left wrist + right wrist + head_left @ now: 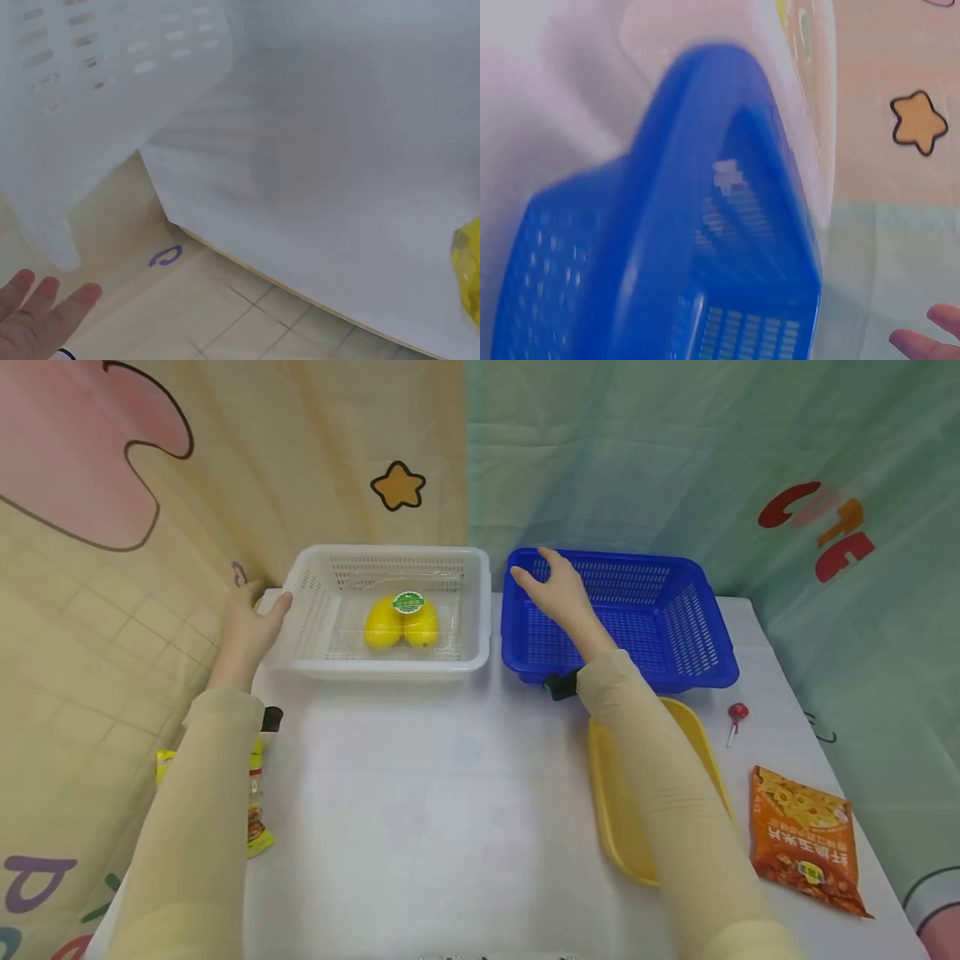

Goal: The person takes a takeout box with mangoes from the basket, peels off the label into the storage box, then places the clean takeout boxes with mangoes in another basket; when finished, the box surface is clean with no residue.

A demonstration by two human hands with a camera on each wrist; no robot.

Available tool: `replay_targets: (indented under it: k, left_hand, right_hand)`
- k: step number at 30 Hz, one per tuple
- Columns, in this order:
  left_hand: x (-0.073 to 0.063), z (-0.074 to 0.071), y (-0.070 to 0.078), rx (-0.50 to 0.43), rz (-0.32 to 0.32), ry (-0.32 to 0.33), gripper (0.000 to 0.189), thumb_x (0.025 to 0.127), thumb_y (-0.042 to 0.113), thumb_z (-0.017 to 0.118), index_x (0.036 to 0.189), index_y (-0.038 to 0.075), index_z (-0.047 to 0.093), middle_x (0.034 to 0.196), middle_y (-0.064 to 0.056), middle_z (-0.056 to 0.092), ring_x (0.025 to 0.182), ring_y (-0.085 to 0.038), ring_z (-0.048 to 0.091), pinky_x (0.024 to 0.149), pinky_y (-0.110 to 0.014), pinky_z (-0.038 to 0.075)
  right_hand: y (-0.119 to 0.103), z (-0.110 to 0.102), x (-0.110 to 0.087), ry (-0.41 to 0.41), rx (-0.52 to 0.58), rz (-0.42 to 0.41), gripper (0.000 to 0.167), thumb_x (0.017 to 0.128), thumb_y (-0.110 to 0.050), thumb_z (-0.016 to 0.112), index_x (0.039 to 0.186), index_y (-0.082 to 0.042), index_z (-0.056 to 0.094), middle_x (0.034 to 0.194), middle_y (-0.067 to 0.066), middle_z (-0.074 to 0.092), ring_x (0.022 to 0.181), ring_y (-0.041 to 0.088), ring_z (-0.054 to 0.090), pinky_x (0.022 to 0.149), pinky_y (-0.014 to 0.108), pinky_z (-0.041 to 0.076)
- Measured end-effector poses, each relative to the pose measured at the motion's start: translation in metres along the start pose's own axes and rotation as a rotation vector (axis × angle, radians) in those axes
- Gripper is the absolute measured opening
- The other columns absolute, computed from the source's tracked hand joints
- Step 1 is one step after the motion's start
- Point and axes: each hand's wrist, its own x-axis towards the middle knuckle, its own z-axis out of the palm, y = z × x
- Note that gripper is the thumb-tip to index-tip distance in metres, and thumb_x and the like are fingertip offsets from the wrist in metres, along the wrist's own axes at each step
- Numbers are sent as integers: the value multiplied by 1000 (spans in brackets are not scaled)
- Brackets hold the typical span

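Observation:
At the back left of the table stands a white plastic basket (378, 668). Inside it is a clear plastic pack of yellow fruit (384, 627) with a green label. My left hand (251, 622) is at the basket's left end, thumb and fingers spread, close to the rim; whether it touches cannot be told. In the left wrist view, the fingers (56, 319) are extended below the basket's corner. My right hand (564, 597) is over the left part of a blue basket (693, 610), thumb and fingers apart, holding nothing. Only its fingertips (922, 345) show in the right wrist view.
A yellow tray (607, 810) lies partly under my right forearm. Right of it are a red lollipop (738, 712) and an orange snack bag (802, 839). A yellow packet (258, 839) is partly hidden by my left sleeve. Curtains border the table behind and at both sides.

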Motion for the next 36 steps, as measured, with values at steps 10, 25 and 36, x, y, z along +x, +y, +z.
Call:
replay_targets:
  k: [10,25,36]
  left_hand:
    - [-9,9,-24,13,-107,18,65,103,42,41,154,6,27,162,-20,19,140,-44,39,110,-55,41]
    - [-5,12,-41,73,-194,76,50,101,22,50,147,5,44,133,-23,51,102,-18,50,61,-7,41]
    - [-7,6,-34,-13,-228,31,55,99,23,54,149,4,40,135,-27,54,73,5,52,60,-6,45]
  right_hand:
    - [-16,46,1,-48,181,-11,70,97,-47,56,153,-11,32,155,10,41,139,29,45,111,43,43]
    - [-54,96,-8,-126,180,52,69,98,-36,57,152,-4,29,154,20,39,141,34,41,115,48,38]
    - [-61,114,-7,-275,202,194,81,100,-35,53,156,1,7,164,18,15,151,32,19,124,43,20]
